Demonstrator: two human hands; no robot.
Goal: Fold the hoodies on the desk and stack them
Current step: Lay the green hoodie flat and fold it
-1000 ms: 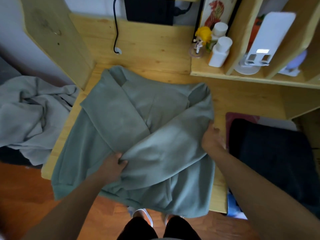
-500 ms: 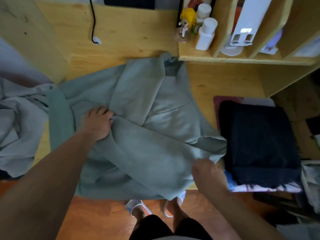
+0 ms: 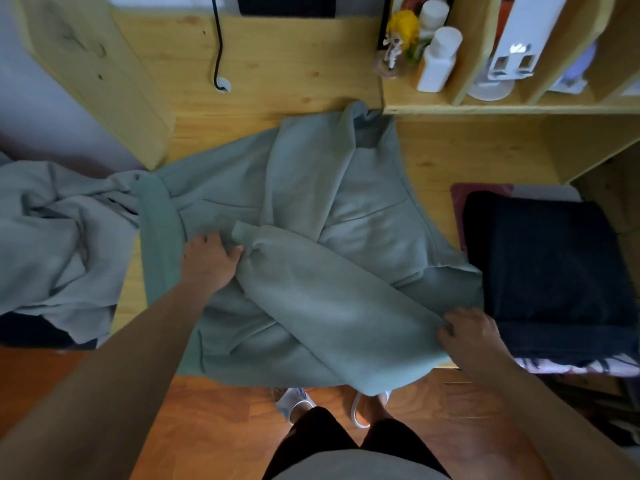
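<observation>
sage-green hoodie (image 3: 311,271) on a pale yellow pine desk (image 3: 277,81); light grey hoodie (image 3: 59,237) at left; folded navy garment (image 3: 554,265); yellow-haired figurine (image 3: 398,39); white bottles (image 3: 438,60); reddish-brown wood floor (image 3: 214,420).

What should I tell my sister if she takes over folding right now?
Left hand lies flat on the green hoodie, beside the cuff of the folded-over sleeve.
Right hand grips the hoodie's near right edge.
The hoodie is spread on the desk, both sleeves crossed in.
Folded dark garment lies to the right.
Left to do: fold the body, then the grey hoodie at the left, and stack.
</observation>
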